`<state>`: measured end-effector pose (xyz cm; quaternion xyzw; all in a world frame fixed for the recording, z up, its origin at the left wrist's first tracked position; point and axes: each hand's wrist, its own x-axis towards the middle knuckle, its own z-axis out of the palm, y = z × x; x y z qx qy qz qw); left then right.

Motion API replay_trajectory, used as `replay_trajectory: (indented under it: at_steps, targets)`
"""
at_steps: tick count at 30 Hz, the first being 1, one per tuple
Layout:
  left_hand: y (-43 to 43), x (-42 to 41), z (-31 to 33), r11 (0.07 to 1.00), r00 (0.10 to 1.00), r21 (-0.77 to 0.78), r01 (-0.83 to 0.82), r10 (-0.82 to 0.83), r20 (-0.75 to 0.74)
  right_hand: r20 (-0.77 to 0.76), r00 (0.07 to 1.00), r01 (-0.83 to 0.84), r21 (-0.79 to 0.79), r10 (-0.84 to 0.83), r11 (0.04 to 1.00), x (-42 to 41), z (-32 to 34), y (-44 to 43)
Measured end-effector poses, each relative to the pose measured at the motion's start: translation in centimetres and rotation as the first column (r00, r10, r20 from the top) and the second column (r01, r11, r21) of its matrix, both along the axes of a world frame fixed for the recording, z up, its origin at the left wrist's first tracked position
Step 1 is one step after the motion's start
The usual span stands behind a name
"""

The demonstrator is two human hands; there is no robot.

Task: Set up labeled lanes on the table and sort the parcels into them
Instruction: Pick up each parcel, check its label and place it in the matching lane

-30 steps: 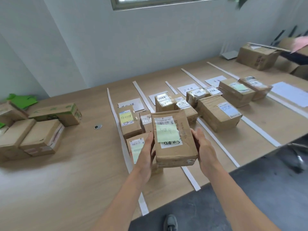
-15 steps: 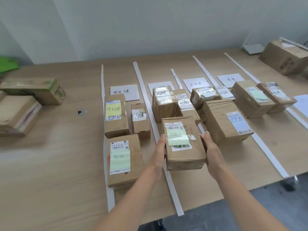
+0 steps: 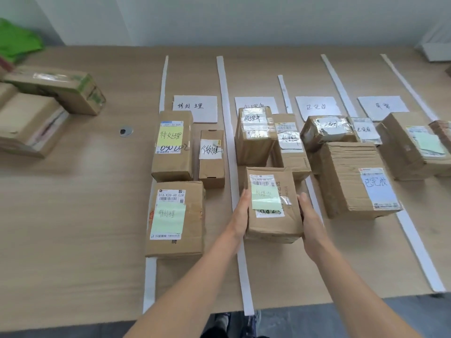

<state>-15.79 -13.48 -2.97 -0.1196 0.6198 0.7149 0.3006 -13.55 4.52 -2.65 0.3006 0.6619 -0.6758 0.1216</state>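
Note:
A brown parcel (image 3: pixel 271 206) with a pale green note and a barcode label sits low in the second lane, in front of two other parcels (image 3: pixel 253 135). My left hand (image 3: pixel 240 215) grips its left side and my right hand (image 3: pixel 308 220) grips its right side, thumbs at the top edges. I cannot tell whether the parcel rests on the table. White strips (image 3: pixel 223 106) divide the wooden table (image 3: pixel 73 240) into lanes, each headed by a handwritten paper label (image 3: pixel 195 108).
The first lane holds three parcels (image 3: pixel 174 218). A large corrugated box (image 3: pixel 353 179) fills the third lane, with more parcels (image 3: pixel 410 147) further right. Other boxes (image 3: pixel 26 123) lie at far left near a green bag (image 3: pixel 17 42). The table's front edge is close.
Both hands carried the parcel forward and down from chest height into the second lane. My head tilted down, so the window and the far right boxes left the view.

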Motion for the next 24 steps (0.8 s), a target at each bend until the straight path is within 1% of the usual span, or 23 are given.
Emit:
replay_trajectory:
  at_steps: [4,6,12,14,16,21,24]
  targets:
    - [0.2,0.1,-0.7,1.000,0.999,-0.028,-0.003,0.005,0.050,-0.022,0.993,-0.112,0.022,0.112,0.993,0.1,-0.4,0.1]
    - [0.3,0.0,-1.3,0.998,0.999,-0.062,-0.019,0.022,0.041,-0.040,0.989,-0.144,0.029,0.145,0.989,0.1,-0.9,0.2]
    - [0.2,0.1,-2.1,0.995,0.994,-0.064,-0.074,0.078,0.072,-0.096,0.983,-0.158,0.024,0.159,0.987,0.2,-1.0,0.0]
    - [0.3,0.1,-1.8,0.993,0.993,-0.088,-0.078,0.085,0.087,-0.106,0.980,-0.166,0.021,0.168,0.986,0.2,-0.9,0.0]
    - [0.5,0.1,-1.6,0.990,0.991,-0.111,-0.092,0.102,0.088,-0.094,0.982,-0.164,0.025,0.165,0.986,0.1,-1.1,0.0]
    - [1.0,0.2,-1.0,0.989,0.987,-0.088,-0.120,0.129,0.099,-0.099,0.984,-0.147,0.018,0.148,0.989,-0.3,-1.6,0.4]
    - [1.0,0.2,-1.6,0.990,0.991,-0.091,-0.104,0.111,0.074,-0.098,0.984,-0.147,0.007,0.147,0.989,-0.2,-1.5,0.5]
